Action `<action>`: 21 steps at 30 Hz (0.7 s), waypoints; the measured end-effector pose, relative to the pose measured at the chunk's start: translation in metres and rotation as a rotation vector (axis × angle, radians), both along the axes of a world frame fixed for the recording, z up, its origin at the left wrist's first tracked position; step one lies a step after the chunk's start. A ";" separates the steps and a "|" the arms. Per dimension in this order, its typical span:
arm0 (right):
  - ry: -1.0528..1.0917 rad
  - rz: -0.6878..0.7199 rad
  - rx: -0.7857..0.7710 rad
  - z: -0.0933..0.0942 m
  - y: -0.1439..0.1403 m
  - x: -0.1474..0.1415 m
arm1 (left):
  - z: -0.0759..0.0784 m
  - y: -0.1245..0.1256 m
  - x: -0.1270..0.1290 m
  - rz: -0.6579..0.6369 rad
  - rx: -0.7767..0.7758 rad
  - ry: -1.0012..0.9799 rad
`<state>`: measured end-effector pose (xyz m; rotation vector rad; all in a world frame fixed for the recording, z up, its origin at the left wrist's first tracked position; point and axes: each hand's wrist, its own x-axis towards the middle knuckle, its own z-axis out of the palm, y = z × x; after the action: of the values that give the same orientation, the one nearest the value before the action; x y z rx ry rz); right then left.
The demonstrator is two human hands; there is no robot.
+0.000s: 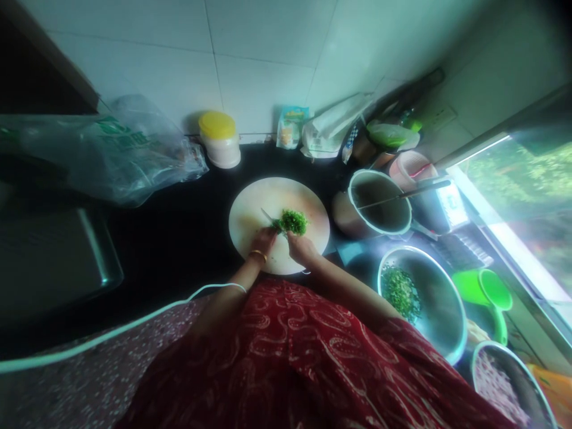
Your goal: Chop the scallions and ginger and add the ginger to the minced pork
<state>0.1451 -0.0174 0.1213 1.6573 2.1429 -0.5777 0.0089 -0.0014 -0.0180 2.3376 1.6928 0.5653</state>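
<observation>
A round white cutting board (241, 238) lies on the dark counter in front of me. On it is a heap of finely chopped green herbs (294, 221). My left hand (263, 241), with a bangle at its wrist, is closed on a small bunch of uncut herbs (276, 224) at the left side of the heap. Just below the heap, my right hand (302, 248) is closed on a knife, its handle hidden in the fingers. The knife blade (267, 215) points up and left, passing close to the left fingers.
A yellow-lidded jar (220, 140) and packets (292, 127) stand along the tiled wall. To the right are a deep pot (379, 229), a steel bowl (440, 298) with chopped greens, a green mug (476, 287) and another bowl (536, 387). A plastic bag (147, 161) lies left.
</observation>
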 end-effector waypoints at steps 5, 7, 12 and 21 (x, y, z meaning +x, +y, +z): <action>-0.003 -0.005 -0.017 -0.003 0.002 -0.003 | -0.006 0.001 0.000 0.009 -0.017 0.017; -0.005 -0.007 -0.032 -0.006 0.009 -0.005 | -0.009 0.002 0.000 0.005 -0.009 -0.013; 0.014 -0.010 -0.019 -0.015 0.024 -0.009 | -0.006 0.001 -0.001 -0.008 0.012 -0.087; 0.031 0.012 -0.015 -0.006 0.010 0.006 | -0.002 0.002 -0.002 -0.001 0.019 -0.004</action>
<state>0.1515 -0.0074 0.1156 1.6362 2.1637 -0.6183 0.0073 0.0005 -0.0200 2.3486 1.6915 0.5879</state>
